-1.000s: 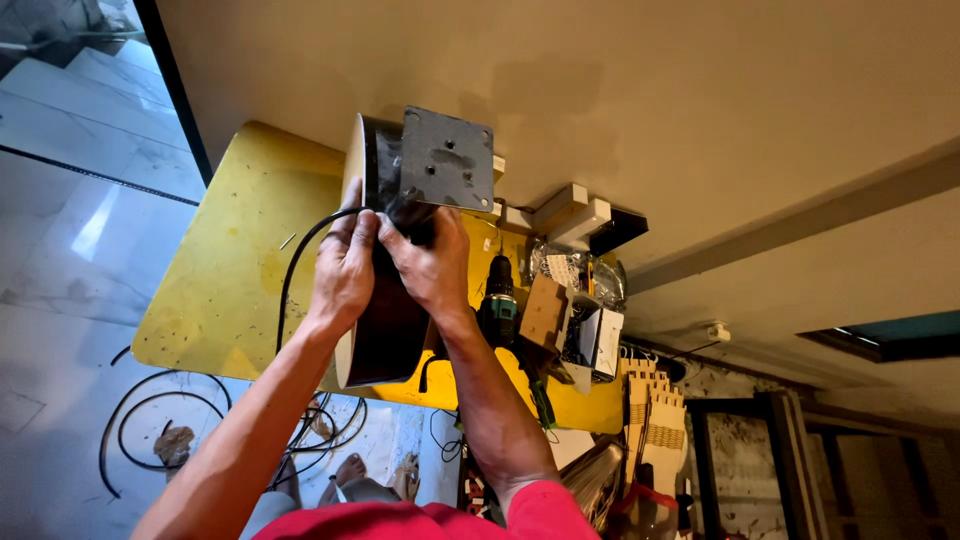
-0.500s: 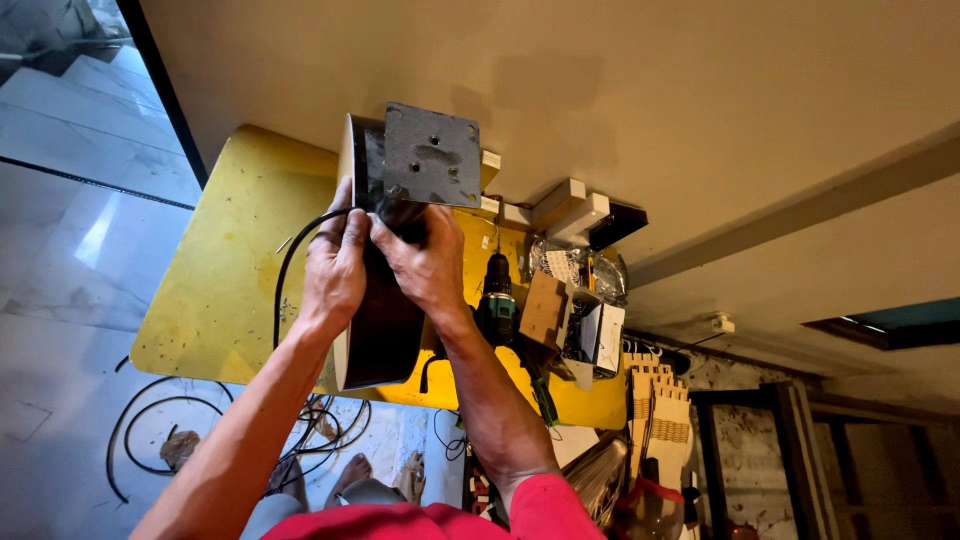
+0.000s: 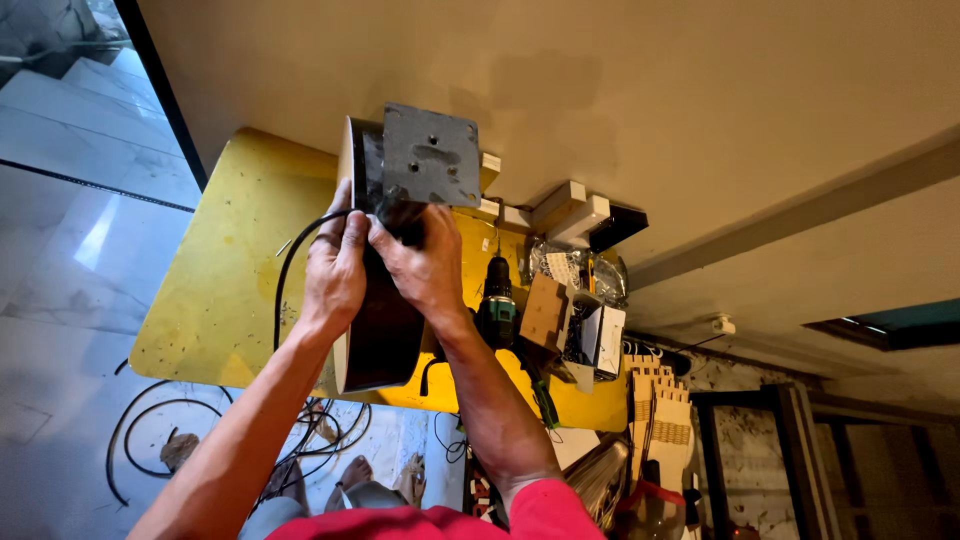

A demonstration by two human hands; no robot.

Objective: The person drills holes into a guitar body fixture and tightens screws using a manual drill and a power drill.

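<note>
Little has shifted: left hand (image 3: pixel 335 262) and right hand (image 3: pixel 425 265) apparently clasp the grey-plated fixture (image 3: pixel 400 240) overhanging the yellow table's (image 3: pixel 230 270) edge.

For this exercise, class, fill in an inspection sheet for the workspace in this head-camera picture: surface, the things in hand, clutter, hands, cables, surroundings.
Surface: yellow table, worn, partly bare.
Things in hand: dark round-edged fixture standing on edge, square grey mounting plate at its top.
Clutter: green cordless drill, cardboard box, white boxes along the wall.
Hands: left hand and right hand both grip the fixture just below the plate.
Cables: black cable looping beside the left hand; more coils on the floor.
Surroundings: beige wall, tiled floor.
</note>
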